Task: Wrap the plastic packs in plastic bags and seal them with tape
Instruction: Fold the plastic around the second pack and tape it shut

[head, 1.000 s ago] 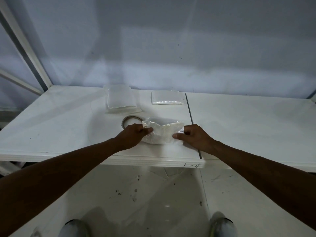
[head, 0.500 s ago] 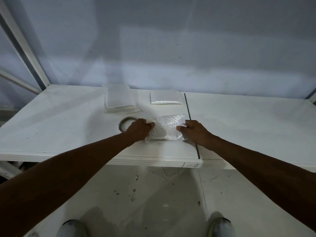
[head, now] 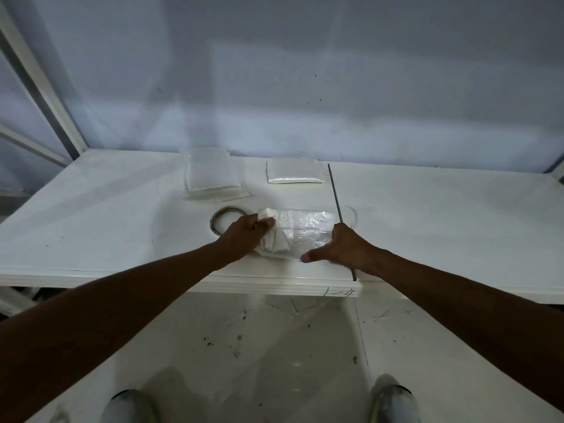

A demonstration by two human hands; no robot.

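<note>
Your left hand [head: 244,236] pinches the bunched end of the bagged pack [head: 300,232]; tape roll [head: 227,219] at its 11 o'clock. Pack lies at the worktop's [head: 122,209] 6 o'clock edge: likely light, soft, slippery. Grip the ends. Your right hand [head: 338,248] clamps its 3 o'clock end.

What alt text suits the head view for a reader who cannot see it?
Two hands hold a bagged pack by its ends near the front edge of a table: the left hand pinches the bunched left end, the right hand curls round the right end. A tape roll lies behind the left hand; two flat packs lie farther back.
</note>
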